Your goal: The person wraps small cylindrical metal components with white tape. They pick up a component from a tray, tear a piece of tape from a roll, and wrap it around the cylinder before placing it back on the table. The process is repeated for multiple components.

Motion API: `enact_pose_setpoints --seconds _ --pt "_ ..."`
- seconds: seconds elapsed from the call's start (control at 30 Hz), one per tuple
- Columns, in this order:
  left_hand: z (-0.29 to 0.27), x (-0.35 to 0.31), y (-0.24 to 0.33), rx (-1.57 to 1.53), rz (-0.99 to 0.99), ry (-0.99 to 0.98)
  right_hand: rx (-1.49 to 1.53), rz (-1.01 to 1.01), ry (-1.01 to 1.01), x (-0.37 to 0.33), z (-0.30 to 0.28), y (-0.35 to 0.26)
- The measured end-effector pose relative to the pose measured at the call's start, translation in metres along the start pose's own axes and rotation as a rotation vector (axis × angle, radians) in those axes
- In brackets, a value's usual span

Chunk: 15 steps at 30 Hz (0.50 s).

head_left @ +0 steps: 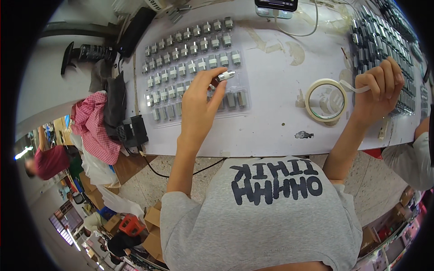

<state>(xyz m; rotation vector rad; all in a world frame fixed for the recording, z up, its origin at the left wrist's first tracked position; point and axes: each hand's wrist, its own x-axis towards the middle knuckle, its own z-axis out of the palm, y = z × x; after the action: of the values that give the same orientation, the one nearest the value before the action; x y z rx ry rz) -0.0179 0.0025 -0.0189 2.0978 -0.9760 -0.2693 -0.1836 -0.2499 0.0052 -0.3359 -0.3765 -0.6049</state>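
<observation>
My left hand (200, 99) is over the clear plastic tray (245, 76), thumb and fingers closed on a small shiny metal cylinder (227, 75) with a pale band round it. Rows of similar banded metal cylinders (212, 61) stand in the tray; those in the nearest row look plain grey. At the right, my right hand (379, 88) has its fingers curled round the loose end of a whitish tape strip (356, 89). This strip runs to a roll of masking tape (308, 103) lying flat on the white table. My left hand hides part of the tray.
More metal cylinders (368, 40) fill trays at the far right. A phone (276, 4) and white cable (315, 22) lie at the back. Leftward are a black spray bottle (92, 53), a black box (133, 131) and checked cloth (97, 128). Another person's grey sleeve (409, 167) is close at right.
</observation>
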Motion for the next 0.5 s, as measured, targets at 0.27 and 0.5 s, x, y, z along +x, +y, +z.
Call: enact_pose_setpoints --seconds 0.27,0.5 --pt "0.0025 0.0018 0.0030 -0.087 -0.119 -0.018 0.061 0.025 -0.030 -0.0008 0.0004 -0.0062" --pt "0.0064 0.0073 0.0049 0.059 -0.062 0.000 0.094 0.050 -0.035 -0.0012 -0.0013 -0.0088"
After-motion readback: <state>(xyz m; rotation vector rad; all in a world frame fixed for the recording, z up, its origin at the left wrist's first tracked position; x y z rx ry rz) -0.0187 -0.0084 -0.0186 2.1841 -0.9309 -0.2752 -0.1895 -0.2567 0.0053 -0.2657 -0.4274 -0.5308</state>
